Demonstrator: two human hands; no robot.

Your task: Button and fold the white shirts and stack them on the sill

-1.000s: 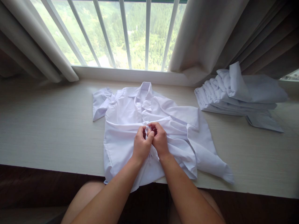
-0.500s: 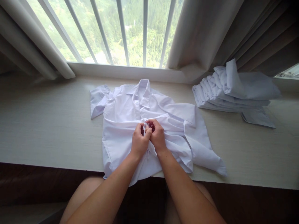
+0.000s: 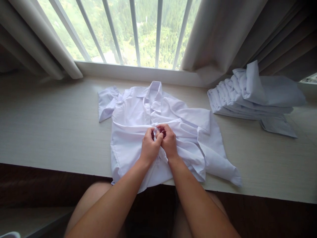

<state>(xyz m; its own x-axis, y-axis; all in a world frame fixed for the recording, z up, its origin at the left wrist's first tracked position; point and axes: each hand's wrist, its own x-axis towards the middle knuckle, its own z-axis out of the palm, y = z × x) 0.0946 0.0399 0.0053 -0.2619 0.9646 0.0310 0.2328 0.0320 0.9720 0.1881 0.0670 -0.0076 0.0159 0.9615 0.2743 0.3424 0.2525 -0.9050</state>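
Both hands (image 3: pixel 159 142) pinching white shirt (image 3: pixel 133 119) front, collar up, creased

Counter (image 3: pixel 49 125) left of the white shirt (image 3: pixel 128 138): broad bare stretch, open from the front edge back to the window sill (image 3: pixel 138 71). Right of the shirt, a narrower bare strip runs between its trailing hem and the stack of folded shirts (image 3: pixel 250 99); the stack blocks the far right rear. A loose folded piece (image 3: pixel 278 127) lies just in front of the stack. Curtains (image 3: pixel 223 36) hang down to the counter at both rear corners. Window bars (image 3: pixel 158 33) close off the back. Front right of the counter is open.
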